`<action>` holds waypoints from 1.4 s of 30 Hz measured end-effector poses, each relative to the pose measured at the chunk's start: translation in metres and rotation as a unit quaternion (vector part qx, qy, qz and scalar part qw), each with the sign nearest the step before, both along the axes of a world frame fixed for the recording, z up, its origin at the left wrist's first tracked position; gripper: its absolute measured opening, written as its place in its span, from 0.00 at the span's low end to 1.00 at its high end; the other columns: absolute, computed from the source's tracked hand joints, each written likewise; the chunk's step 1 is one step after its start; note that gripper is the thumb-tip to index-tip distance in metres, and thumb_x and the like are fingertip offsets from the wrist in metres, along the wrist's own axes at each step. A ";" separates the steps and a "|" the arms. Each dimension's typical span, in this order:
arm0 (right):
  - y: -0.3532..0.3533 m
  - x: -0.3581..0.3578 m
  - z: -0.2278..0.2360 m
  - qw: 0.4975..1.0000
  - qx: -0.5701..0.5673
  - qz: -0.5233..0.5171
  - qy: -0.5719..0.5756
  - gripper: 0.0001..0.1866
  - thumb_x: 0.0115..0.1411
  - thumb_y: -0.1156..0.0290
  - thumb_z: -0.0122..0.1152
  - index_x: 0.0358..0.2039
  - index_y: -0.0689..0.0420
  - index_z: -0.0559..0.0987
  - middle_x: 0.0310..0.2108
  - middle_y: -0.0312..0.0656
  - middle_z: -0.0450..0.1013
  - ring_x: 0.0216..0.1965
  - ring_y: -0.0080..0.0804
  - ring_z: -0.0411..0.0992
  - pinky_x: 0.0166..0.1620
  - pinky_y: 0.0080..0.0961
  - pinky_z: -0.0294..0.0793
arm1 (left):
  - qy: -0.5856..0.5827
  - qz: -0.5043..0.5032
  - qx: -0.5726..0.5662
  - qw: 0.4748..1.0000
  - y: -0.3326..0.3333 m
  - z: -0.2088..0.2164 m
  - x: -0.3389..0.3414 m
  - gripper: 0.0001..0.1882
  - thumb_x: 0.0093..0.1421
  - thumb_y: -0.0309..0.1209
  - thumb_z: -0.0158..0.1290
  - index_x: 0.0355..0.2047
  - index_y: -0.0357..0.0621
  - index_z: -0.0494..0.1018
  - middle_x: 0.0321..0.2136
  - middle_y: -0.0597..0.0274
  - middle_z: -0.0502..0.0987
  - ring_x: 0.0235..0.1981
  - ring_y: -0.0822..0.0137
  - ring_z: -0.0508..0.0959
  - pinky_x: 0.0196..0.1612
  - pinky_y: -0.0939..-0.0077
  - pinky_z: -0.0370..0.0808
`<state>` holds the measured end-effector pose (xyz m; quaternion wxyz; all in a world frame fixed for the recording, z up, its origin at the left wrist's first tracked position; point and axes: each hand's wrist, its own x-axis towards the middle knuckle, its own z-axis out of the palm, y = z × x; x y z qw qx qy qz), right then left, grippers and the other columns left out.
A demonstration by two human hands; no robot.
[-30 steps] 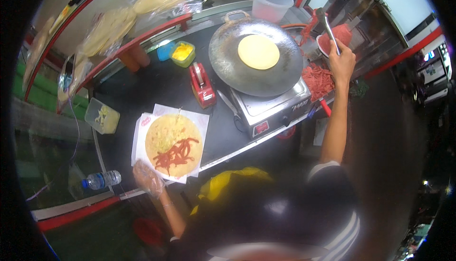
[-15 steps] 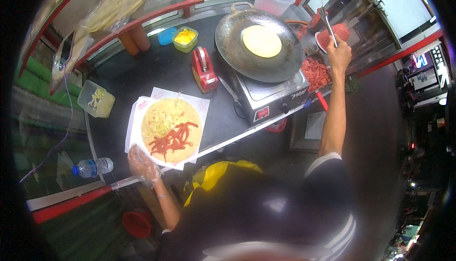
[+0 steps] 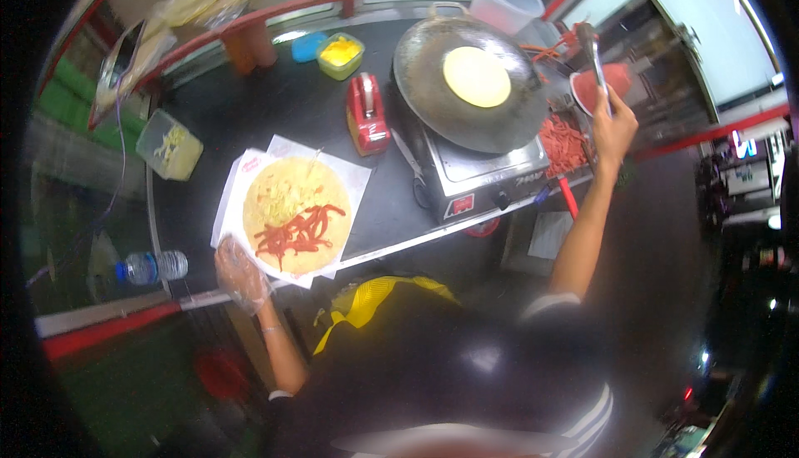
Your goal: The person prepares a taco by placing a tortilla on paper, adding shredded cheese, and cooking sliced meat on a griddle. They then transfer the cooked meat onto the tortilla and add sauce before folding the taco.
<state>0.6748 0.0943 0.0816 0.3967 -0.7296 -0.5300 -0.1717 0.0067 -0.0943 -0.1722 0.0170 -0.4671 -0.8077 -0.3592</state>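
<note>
White paper sheets [image 3: 349,176] lie at the table's near left edge, bearing a round flatbread [image 3: 320,173] topped with shredded vegetable [image 3: 283,200] and red meat strips [image 3: 304,233]. My left hand [image 3: 241,275], in a clear plastic glove, closes on the paper's near left corner. On the right, my right hand [image 3: 614,129] grips metal tongs [image 3: 593,54]. The tongs point away from me, beside a red lump of meat [image 3: 612,83] and above a pile of meat strips [image 3: 563,143]. A pale yellow flatbread [image 3: 477,77] lies in the dark pan [image 3: 416,83].
The pan sits on a gas stove [image 3: 491,175]. To its left stand a red sealer-like device [image 3: 368,116] and scissors [image 3: 408,154]. A tub of yellow slices [image 3: 340,54], a vegetable tub [image 3: 187,158], a water bottle [image 3: 154,267] and a clear bucket [image 3: 505,2] surround the work area.
The whole view has shifted a little. My right hand and the tongs have moved slightly toward me. My left hand stays at the paper's corner.
</note>
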 end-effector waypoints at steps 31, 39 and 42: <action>-0.143 -0.290 -0.166 0.810 -0.343 0.468 0.091 0.22 0.70 0.67 0.75 0.61 0.61 0.88 0.38 0.58 0.86 0.34 0.48 0.86 0.41 0.41 0.81 | 0.095 -0.242 -0.061 0.964 -0.024 0.008 0.023 0.19 0.66 0.44 0.71 0.56 0.57 0.89 0.63 0.64 0.83 0.65 0.57 0.78 0.71 0.50 0.72; -0.144 -0.283 -0.158 0.808 -0.361 0.463 0.040 0.24 0.69 0.63 0.76 0.64 0.49 0.87 0.32 0.50 0.81 0.30 0.54 0.83 0.36 0.48 0.80 | 0.063 -0.220 -0.042 0.972 -0.022 0.011 0.029 0.19 0.66 0.49 0.71 0.54 0.63 0.91 0.68 0.62 0.80 0.67 0.55 0.77 0.73 0.48 0.69; -0.143 -0.279 -0.149 0.808 -0.374 0.456 -0.003 0.24 0.68 0.62 0.77 0.65 0.48 0.87 0.32 0.49 0.81 0.30 0.54 0.82 0.35 0.48 0.80 | 0.106 -0.198 -0.084 0.971 -0.031 0.011 0.035 0.18 0.66 0.47 0.72 0.55 0.64 0.90 0.70 0.60 0.77 0.69 0.52 0.75 0.73 0.47 0.71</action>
